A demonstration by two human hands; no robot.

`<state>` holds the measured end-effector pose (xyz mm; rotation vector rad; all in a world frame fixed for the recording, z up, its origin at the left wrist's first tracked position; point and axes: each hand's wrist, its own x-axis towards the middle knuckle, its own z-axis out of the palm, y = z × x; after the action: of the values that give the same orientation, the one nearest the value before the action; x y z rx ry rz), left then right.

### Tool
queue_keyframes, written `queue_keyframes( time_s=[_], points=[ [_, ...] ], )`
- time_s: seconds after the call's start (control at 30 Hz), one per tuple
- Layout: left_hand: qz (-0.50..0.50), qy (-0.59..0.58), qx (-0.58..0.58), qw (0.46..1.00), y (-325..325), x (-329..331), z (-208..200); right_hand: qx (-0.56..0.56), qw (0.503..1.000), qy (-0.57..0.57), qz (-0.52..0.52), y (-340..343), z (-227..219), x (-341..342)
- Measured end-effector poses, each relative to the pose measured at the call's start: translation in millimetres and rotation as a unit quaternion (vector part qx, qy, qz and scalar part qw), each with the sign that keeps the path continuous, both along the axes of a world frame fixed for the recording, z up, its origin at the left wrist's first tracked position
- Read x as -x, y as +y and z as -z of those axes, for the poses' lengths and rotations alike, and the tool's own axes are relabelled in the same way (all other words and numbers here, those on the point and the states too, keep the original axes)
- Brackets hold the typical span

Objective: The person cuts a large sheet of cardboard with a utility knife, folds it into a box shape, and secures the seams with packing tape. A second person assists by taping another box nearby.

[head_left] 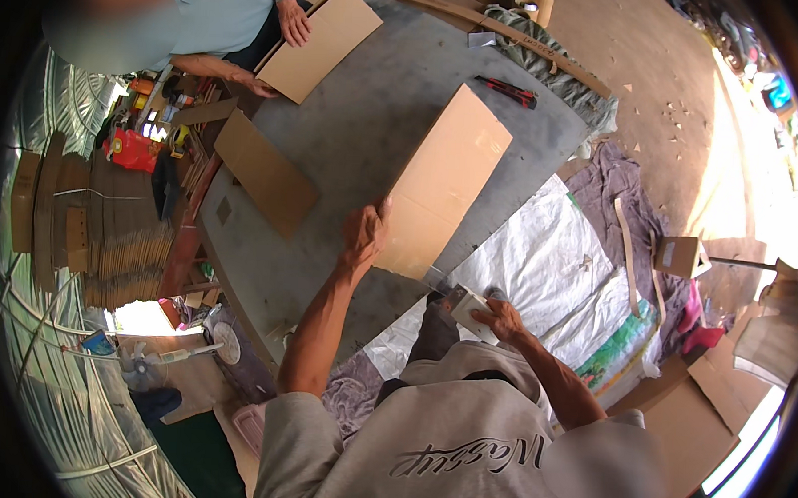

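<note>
My left hand (366, 234) is closed on the left edge of a folded cardboard box (447, 175), which lies slanted over the grey table (349, 167). In my right hand (503, 319) is a pale, blocky tape dispenser (467, 311), close to the box's near end. A shiny clear strip (435, 275) shows between the dispenser and that end; whether it is stuck down I cannot tell. Left of my left hand, a flat cardboard piece (267, 174) lies on the table. A red and black box cutter (510, 92) rests beyond the box.
Across the table a co-worker (222, 19) holds another cardboard box (323, 45) with both hands. Stacked cardboard (106, 227) stands at the left, near a fan (226, 342). White sheeting (542, 246) covers the area right of the table. A small carton (681, 256) sits farther right.
</note>
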<state>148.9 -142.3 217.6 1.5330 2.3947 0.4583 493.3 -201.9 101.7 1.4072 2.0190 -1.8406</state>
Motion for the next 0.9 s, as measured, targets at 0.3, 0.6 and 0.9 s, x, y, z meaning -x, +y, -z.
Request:
queue_keyframes(
  time_s=[0.3, 0.6, 0.9],
  points=[
    [-0.018, -0.075, 0.071, 0.994, 15, 44, -13, -0.013, 0.999, 0.027, 0.019, 11, 10, 35],
    [-0.064, -0.095, 0.131, 0.985, 38, 142, -14, -0.043, 0.996, 0.07, -0.026, 43, -43, 117],
    [-0.008, -0.278, -0.004, 0.96, 44, 234, 173, -0.005, 0.993, 0.112, -0.034, 82, -96, 207]
  ],
)
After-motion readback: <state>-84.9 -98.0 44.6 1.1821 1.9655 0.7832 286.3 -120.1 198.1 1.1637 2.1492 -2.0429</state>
